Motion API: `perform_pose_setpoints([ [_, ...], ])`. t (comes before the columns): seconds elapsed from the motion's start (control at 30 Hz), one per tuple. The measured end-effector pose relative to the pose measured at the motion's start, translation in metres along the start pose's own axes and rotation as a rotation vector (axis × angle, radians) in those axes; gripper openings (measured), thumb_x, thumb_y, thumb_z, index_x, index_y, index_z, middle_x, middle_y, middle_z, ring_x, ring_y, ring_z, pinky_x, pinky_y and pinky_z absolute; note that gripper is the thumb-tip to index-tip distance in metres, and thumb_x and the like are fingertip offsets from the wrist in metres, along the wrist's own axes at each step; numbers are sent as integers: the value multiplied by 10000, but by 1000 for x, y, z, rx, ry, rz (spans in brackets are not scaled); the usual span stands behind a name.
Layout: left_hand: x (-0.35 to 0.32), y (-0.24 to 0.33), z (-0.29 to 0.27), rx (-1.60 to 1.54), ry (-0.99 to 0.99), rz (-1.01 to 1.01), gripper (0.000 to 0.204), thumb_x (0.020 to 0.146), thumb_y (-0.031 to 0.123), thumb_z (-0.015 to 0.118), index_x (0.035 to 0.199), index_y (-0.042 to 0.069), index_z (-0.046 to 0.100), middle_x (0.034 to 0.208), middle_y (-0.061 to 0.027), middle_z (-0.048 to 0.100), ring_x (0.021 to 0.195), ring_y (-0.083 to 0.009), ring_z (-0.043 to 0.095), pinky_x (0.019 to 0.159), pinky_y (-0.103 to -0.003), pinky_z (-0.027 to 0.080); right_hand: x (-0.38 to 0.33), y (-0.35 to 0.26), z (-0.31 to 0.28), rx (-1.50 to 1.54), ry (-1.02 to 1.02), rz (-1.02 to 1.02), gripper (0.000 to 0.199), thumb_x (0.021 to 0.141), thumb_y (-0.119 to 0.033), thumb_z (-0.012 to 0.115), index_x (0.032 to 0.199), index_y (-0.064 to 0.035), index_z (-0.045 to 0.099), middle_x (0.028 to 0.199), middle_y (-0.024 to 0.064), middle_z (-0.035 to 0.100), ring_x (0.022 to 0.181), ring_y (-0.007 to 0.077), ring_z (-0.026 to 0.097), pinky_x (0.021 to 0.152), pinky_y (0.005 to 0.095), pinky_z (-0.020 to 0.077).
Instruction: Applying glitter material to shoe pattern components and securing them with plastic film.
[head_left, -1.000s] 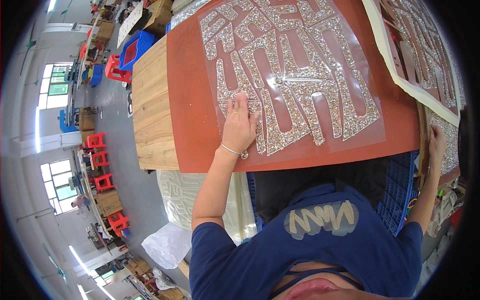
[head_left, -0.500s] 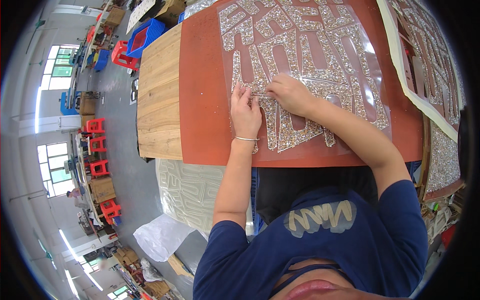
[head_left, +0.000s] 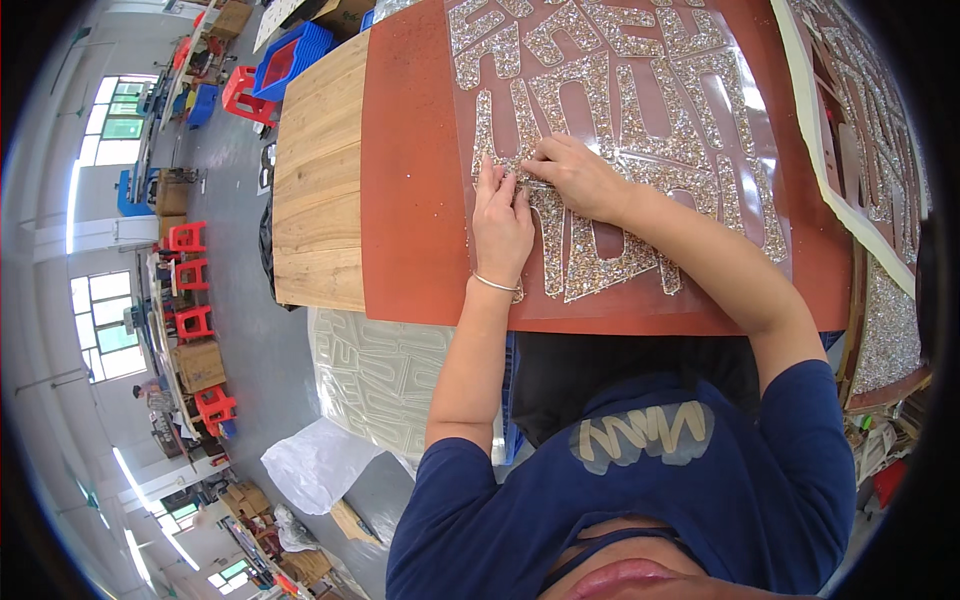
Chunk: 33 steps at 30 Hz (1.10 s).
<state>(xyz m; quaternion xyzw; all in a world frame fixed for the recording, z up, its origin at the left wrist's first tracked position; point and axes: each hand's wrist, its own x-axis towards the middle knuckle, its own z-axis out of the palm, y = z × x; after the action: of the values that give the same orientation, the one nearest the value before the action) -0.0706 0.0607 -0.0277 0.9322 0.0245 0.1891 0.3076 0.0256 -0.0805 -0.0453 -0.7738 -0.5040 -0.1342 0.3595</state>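
A clear plastic sheet lies on a reddish-brown board, bearing several glittering rhinestone-covered pieces in letter-like shapes. My left hand, with a bangle at its wrist, rests on the lower left of the sheet, fingers stretched out over the glitter pieces. Just right of its fingertips is my right hand, fingers bent and pinched together against the glitter pieces. Whatever lies between its fingertips is too small to make out.
Left of the board is a wooden tabletop. A pale sheet with cut shapes hangs below the table edge, near a white plastic bag. On the right, more glitter sheets lie beside a cream strip. Blue trays stand far left.
My right hand has moved slightly left over the glitter pieces, closer to my left fingertips. My left hand stays flat on the sheet. The whole view has shifted a little.
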Motion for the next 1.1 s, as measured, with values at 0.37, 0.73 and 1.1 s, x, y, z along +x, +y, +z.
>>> perform_pose_setpoints([
  [0.37,-2,-7,-9,306,-188,274,355,910,141,546,1178,-92,559,1396,-279,384,1287,-385,384,1039,-469,331,-9,-6,-31,-142,-251,-152,337,773,-82,544,1087,18,613,1026,103,542,954,244,522,840,349,441],
  [0.73,-11,11,4,289,-275,197,525,971,285,460,1322,-102,415,1440,-279,330,1381,-398,256,1119,-524,157,-64,-36,-97,123,-12,295,463,761,117,477,1200,-4,561,1226,181,523,1150,344,508,970,403,415],
  [1.1,-5,18,-1,437,-380,370,603,952,405,476,1299,-87,453,1411,-265,389,1345,-377,339,1113,-516,194,-292,-34,-309,-866,68,963,260,938,-82,479,1166,-33,592,1138,169,577,1039,328,572,892,369,452],
])
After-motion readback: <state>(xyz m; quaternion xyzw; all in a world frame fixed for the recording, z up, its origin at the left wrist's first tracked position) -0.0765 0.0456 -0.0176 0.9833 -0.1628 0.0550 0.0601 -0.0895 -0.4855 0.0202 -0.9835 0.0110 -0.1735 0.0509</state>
